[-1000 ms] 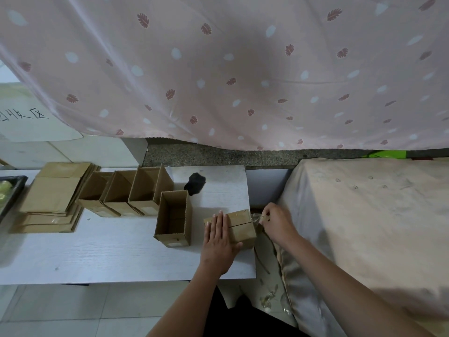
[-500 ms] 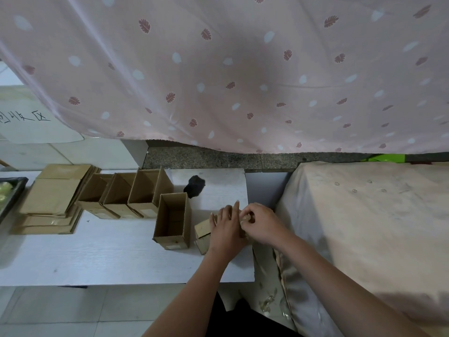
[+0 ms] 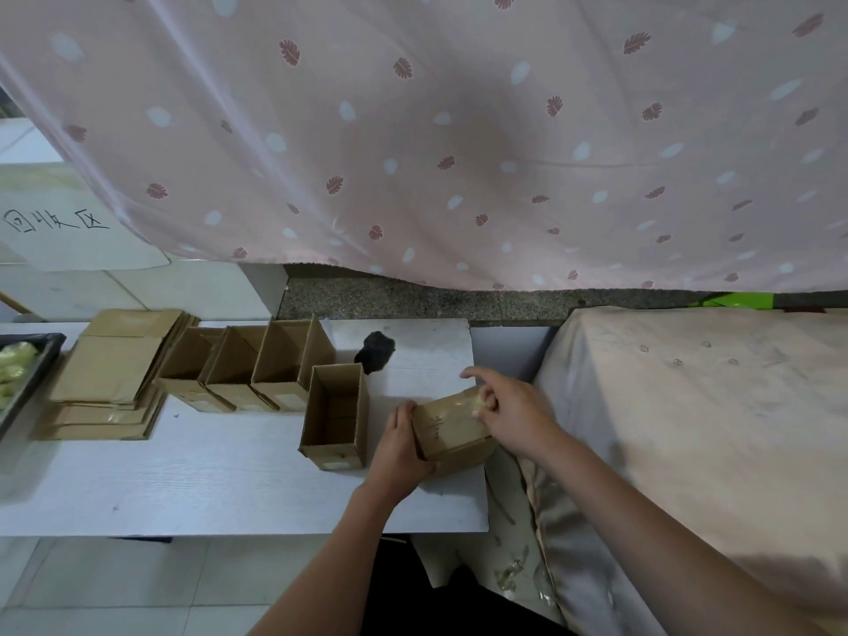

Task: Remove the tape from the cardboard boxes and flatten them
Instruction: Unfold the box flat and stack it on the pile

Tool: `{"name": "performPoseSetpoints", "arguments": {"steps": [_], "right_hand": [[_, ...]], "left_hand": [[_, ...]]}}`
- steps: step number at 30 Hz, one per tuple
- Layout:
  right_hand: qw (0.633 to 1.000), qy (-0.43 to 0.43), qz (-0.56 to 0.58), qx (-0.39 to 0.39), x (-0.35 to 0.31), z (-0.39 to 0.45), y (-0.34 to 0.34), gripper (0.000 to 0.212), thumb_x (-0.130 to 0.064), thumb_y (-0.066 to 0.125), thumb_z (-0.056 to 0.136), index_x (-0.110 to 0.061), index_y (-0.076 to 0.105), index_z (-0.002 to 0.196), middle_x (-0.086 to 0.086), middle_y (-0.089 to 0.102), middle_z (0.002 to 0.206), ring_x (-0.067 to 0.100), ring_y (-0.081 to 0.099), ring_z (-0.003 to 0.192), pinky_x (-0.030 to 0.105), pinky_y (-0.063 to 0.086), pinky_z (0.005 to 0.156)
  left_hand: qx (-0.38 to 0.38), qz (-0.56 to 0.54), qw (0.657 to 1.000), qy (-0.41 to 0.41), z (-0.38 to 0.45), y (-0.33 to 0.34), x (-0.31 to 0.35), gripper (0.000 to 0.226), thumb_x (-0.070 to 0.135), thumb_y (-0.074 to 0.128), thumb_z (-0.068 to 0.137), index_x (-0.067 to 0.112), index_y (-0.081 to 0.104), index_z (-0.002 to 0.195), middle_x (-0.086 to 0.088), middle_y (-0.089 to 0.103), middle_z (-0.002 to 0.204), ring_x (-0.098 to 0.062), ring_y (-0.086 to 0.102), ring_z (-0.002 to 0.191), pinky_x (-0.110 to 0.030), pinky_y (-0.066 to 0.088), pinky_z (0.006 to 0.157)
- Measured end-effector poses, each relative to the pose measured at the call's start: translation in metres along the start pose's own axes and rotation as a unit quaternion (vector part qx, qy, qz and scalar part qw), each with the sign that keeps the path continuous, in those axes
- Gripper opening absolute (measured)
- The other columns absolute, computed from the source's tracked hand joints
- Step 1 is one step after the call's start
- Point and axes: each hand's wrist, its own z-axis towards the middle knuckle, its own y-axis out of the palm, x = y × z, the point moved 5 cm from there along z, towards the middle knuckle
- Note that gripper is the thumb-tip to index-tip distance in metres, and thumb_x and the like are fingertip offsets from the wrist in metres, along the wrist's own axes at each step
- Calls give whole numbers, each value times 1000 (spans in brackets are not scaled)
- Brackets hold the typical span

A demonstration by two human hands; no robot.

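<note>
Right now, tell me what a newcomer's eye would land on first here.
First, the two hands at the near right corner of the white table: the left hand grips the closed cardboard box while the right hand pinches at its top. Next, the huge pink leaf-print curtain filling the upper half. Then the row of open boxes and the flattened stack at the table's far left.

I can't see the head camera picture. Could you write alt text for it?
A person's left hand grips a closed cardboard box at the edge of a white table while the right hand picks at its top. To the left stand four open boxes and a stack of flattened ones; a pink curtain hangs behind.
</note>
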Motion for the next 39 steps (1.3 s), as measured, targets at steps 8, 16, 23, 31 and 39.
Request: {"name": "performPoseSetpoints", "arguments": {"steps": [8, 16, 23, 31, 39], "right_hand": [[995, 33, -41, -85, 8, 6, 43, 23, -17, 74, 84, -20, 67, 105, -10, 40, 114, 0, 53, 76, 9, 39, 73], [993, 31, -85, -75, 5, 11, 53, 36, -12, 78, 74, -26, 53, 96, -12, 52, 89, 11, 53, 83, 19, 38, 65], [989, 55, -97, -101, 12, 14, 60, 33, -18, 82, 78, -12, 67, 107, 2, 52, 120, 19, 55, 109, 17, 37, 89], [991, 79, -83, -75, 13, 2, 49, 23, -27, 77, 80, -24, 55, 86, -10, 56, 94, 13, 56, 85, 26, 46, 68], [996, 64, -25, -53, 15, 0, 50, 49, -10, 70, 89, -24, 56, 134, 1, 63, 118, 13, 59, 94, 23, 49, 86]], "left_hand": [[-19, 143, 989, 10, -12, 5, -15, 93, 15, 62, 93, 15, -3, 160, -9, -2, 167, -32, 6, 154, -46, 18, 125], [-29, 244, 969, 37, -7, 31, 6, 88, 56, 33, 102, 8, -17, 157, -13, -20, 165, -27, -23, 152, -42, -14, 123], [-10, 282, 958, 44, -12, 38, 1, 81, 58, 11, 104, 5, -23, 154, -14, -32, 160, -29, -27, 150, -40, -18, 122], [-26, 285, 957, 53, -5, 43, 6, 77, 49, 13, 106, -3, -21, 152, -19, -30, 159, -31, -30, 147, -42, -15, 124], [-26, 294, 953, 66, -8, 45, 7, 74, 41, 18, 105, 2, -25, 151, -16, -30, 161, -29, -34, 145, -41, -21, 121]]}}
